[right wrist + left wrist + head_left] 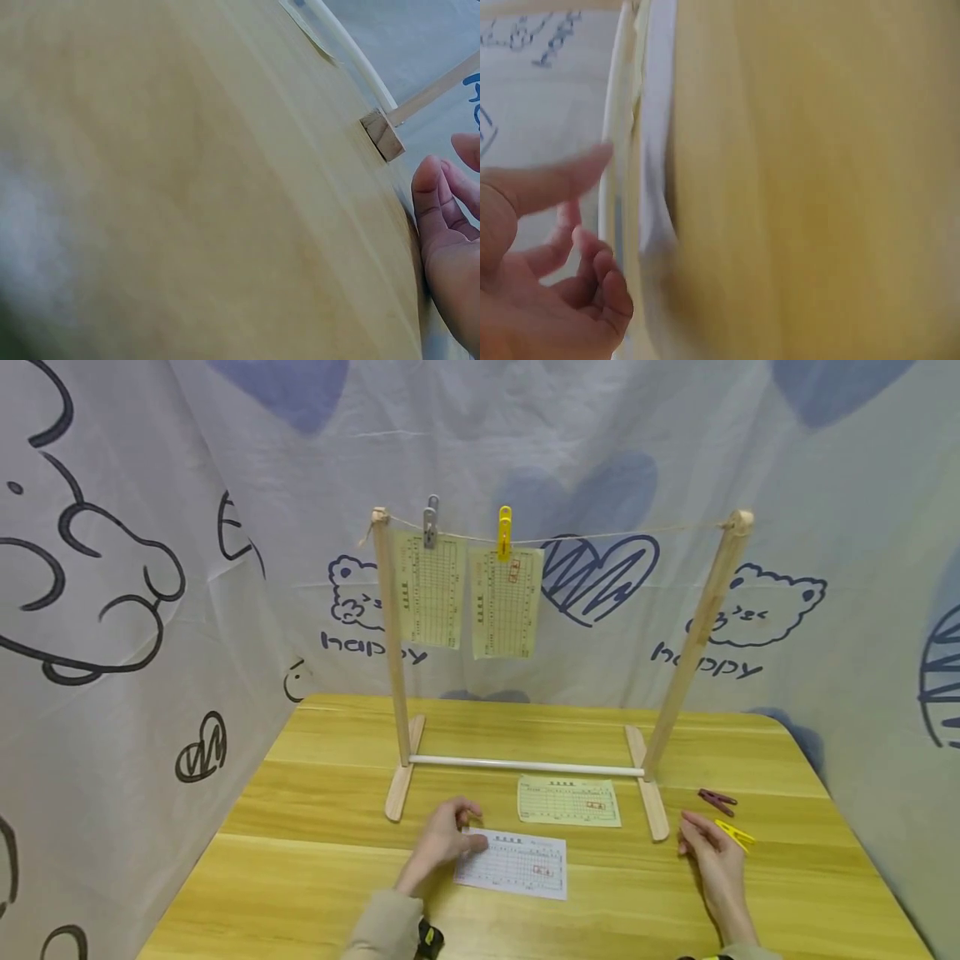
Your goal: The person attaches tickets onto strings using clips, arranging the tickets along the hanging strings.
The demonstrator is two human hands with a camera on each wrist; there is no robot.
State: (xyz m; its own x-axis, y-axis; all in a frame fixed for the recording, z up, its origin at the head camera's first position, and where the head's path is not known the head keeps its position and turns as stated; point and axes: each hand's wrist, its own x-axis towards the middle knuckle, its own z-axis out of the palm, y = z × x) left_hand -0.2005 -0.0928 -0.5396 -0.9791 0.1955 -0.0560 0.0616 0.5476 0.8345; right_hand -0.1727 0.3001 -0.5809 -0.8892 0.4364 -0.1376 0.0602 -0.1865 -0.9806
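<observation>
A white printed slip (517, 866) with a small red stamp lies on the table. My left hand (442, 839) hovers at its left end; in the left wrist view the thumb (566, 176) is extended, the other fingers are loosely bent, and a gap separates them from the white paper edge (656, 150). Behind it lies a pale yellow-green slip (566, 802). Over at the right, my right hand (716, 864) is beside a yellow clothespin (735, 836), partly covering it. Its fingers (429, 180) are loosely bent and hold nothing visible. A dark red clothespin (717, 802) lies farther back.
A wooden rack stands on the table (300, 852), with a left post (393, 652), a right post (697, 643) and a white bottom bar (525, 766). From its string hang two yellow-green slips, under a grey clothespin (431, 522) and a yellow clothespin (505, 532). Patterned cloth surrounds the table.
</observation>
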